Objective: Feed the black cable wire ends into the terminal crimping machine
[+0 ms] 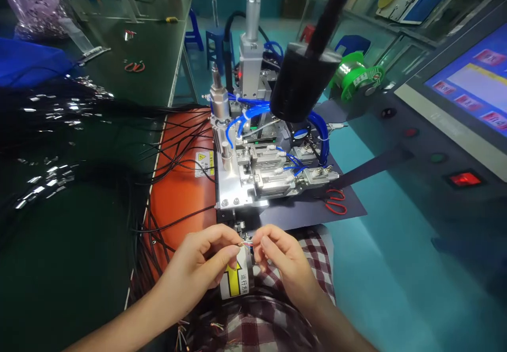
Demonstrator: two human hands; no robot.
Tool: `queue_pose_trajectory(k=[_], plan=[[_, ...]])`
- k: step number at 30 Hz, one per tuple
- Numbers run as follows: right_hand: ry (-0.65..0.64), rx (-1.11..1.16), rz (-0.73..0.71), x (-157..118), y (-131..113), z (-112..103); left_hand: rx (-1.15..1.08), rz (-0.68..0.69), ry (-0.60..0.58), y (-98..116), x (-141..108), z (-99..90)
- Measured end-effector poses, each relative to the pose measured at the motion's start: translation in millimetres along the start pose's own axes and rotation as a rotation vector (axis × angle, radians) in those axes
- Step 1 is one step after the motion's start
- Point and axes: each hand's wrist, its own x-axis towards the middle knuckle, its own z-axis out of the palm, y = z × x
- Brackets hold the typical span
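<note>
Close together in front of the machine's near edge, my two hands pinch thin coloured wires (246, 244). My left hand (208, 259) is closed with thumb and forefinger on the wire ends. My right hand (280, 254) has its fingertips closed on the same wires from the other side. Just below them is a white label (234, 283) with a yellow arrow. Black cables (182, 336) with stripped, fanned-out coloured ends lie near my lap. The machine (273, 180), with metal clamps and blue air hoses, stands right beyond my hands.
Many black cables (174, 167) run over the orange surface (178, 193) at left. Red-handled scissors (336, 202) lie on the dark plate at right. A black cylinder (297, 83) hangs above the machine. A control panel with a screen (471, 93) fills the right; a green solder spool (352, 75) stands behind.
</note>
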Motion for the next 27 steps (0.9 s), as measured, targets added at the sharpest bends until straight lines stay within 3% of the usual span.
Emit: queue_pose_trajectory(k=[4, 20, 27], plan=[[0.002, 0.057, 0.003, 5, 2, 4, -0.048, -0.009, 0.017, -3, 1, -1.0], [-0.011, 0.021, 0.020, 3, 3, 9, 0.106, 0.153, 0.160, -14, 6, -1.0], [0.007, -0.014, 0.002, 4, 4, 9, -0.088, -0.041, 0.095, -20, 8, -1.5]])
